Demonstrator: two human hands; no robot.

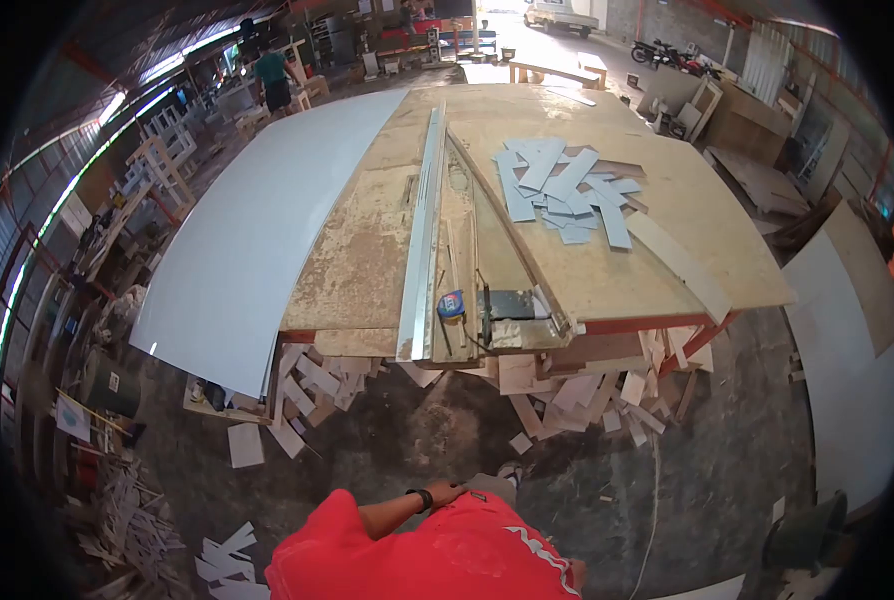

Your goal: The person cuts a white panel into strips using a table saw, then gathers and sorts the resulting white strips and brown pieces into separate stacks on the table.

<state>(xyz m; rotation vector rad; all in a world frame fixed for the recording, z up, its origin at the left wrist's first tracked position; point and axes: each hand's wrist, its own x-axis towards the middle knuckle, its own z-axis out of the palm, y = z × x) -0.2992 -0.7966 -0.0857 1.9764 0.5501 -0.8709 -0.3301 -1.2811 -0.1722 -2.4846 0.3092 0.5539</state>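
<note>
My left hand (445,492), with a dark band at the wrist, rests low against the front of my shorts; its fingers are mostly hidden. Only a sliver of my right hand or forearm (579,573) shows beside the red shirt (417,550). Ahead stands the wooden worktable (357,270). A long metal straightedge (424,230) runs along its middle. Right of it, a blue tape measure (451,304) lies close to the front edge, near a dark rectangular plate (507,304) inside a wooden triangular frame (512,235). Both hands are apart from the table.
A large white sheet (257,220) covers the table's left side. Thin pale offcuts (567,188) are piled on the right. Scrap pieces (587,400) lie beneath the table, with more strips (229,560) at lower left. A cord (655,480) crosses the floor. Another person (272,75) stands at back left.
</note>
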